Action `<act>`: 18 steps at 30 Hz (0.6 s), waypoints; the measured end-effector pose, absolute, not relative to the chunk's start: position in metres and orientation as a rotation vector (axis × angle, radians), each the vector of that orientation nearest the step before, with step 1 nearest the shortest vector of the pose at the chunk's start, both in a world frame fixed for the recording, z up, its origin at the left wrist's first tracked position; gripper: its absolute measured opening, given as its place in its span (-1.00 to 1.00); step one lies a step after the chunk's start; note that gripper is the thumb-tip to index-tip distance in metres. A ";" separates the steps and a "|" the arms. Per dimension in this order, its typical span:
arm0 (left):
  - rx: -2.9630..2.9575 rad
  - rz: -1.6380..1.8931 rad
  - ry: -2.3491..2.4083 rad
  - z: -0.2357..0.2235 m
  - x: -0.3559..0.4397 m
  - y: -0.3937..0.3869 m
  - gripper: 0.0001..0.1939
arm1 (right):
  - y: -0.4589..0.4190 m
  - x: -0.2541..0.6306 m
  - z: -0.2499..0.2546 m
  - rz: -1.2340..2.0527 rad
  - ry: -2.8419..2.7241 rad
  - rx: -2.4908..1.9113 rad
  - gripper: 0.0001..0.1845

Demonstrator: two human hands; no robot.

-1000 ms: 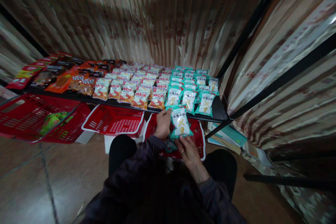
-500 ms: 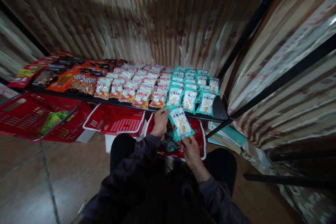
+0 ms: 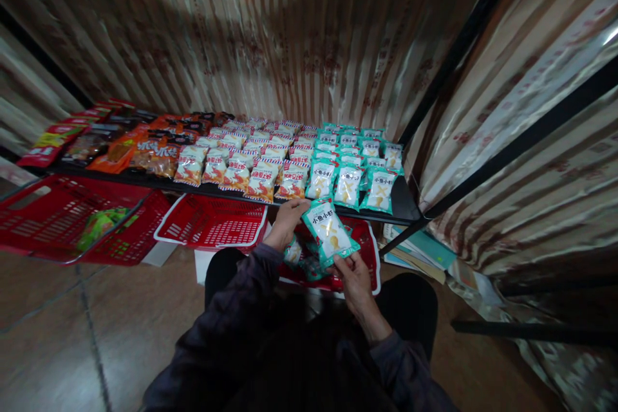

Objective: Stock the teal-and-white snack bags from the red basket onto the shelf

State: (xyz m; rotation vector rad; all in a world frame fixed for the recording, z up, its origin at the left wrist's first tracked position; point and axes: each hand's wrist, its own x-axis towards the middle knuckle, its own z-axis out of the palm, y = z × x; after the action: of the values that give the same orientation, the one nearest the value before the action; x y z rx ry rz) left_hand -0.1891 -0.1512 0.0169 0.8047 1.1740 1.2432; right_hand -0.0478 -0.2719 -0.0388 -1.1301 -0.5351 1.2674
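A teal and white snack bag (image 3: pixel 330 232) is held tilted between my hands, above a red basket (image 3: pixel 371 264). My left hand (image 3: pixel 288 222) pinches its upper left corner, and my right hand (image 3: pixel 356 278) grips its lower right corner. Beneath it, more teal bags (image 3: pixel 311 265) lie in the basket, partly hidden by the held one. Just beyond my hands, rows of matching teal bags (image 3: pixel 348 185) stand on the right part of a black shelf (image 3: pixel 405 201).
White and red snack bags (image 3: pixel 263 179) fill the shelf's middle, with orange bags (image 3: pixel 154 153) and red bags (image 3: pixel 53 141) farther left. Two more red baskets stand below: one in the middle (image 3: pixel 207 222), one at left (image 3: pixel 29 219) holding green packets (image 3: pixel 101 226). Black shelf posts rise at right.
The held bag has come slightly lower, and my left hand has shifted a little left. Both hands keep hold of the bag. More of the bags in the basket shows.
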 end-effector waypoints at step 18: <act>1.013 1.232 1.135 0.015 -0.197 -0.145 -0.88 | -0.269 -0.030 -0.039 1.201 -0.541 -1.156 -0.56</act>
State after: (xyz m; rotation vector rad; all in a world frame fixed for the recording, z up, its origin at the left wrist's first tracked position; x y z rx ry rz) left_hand -0.1965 -0.1454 0.0153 1.0130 1.1345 1.2318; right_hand -0.0298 -0.2692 -0.0395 -1.1558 -0.5408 1.2006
